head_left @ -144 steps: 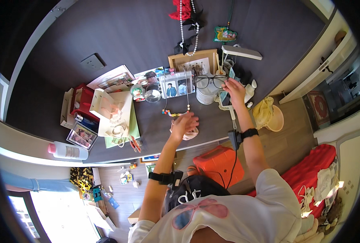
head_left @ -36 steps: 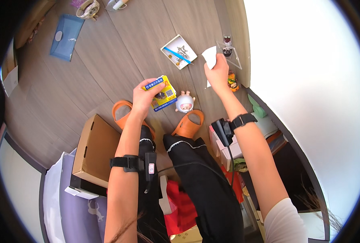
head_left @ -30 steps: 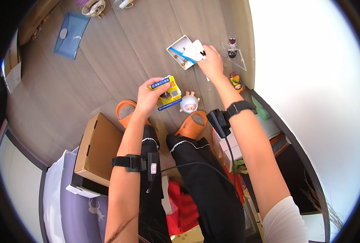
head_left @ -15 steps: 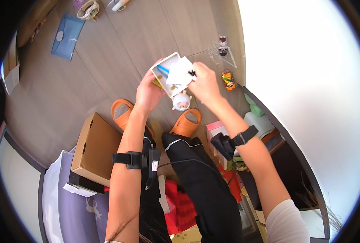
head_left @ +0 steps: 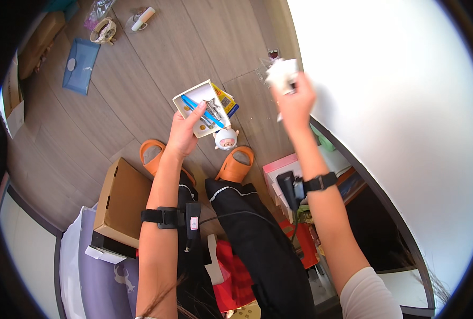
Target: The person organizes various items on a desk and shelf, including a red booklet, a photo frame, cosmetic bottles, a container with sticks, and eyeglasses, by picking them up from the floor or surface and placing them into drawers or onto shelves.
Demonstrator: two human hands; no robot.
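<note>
My left hand (head_left: 181,134) grips a shallow white box (head_left: 192,89) from its left side, the thumb lying over the rim. Inside lie a long blue plastic tool (head_left: 190,101) and silver metal pieces (head_left: 214,109) that look like nail clippers. A yellow and blue card (head_left: 228,101) shows from behind the box. Just below stands a small white-hooded figurine (head_left: 226,140) on the floor. Off to the right, my right hand (head_left: 299,103) is closed on a white, paper-like piece (head_left: 283,73) with something dark at its lower edge; motion blurs it.
Orange slippers (head_left: 235,166) are on my feet. A brown cardboard box (head_left: 120,199) stands at left. Across the floor lie a blue pouch (head_left: 81,66), a beige watch (head_left: 104,31) and a white tube (head_left: 143,19). A white wall (head_left: 385,106) bounds the right side.
My right hand has carried the white piece away from the box, to the right, uncovering the blue tool and metal pieces. The box has shifted slightly left and down in view.
</note>
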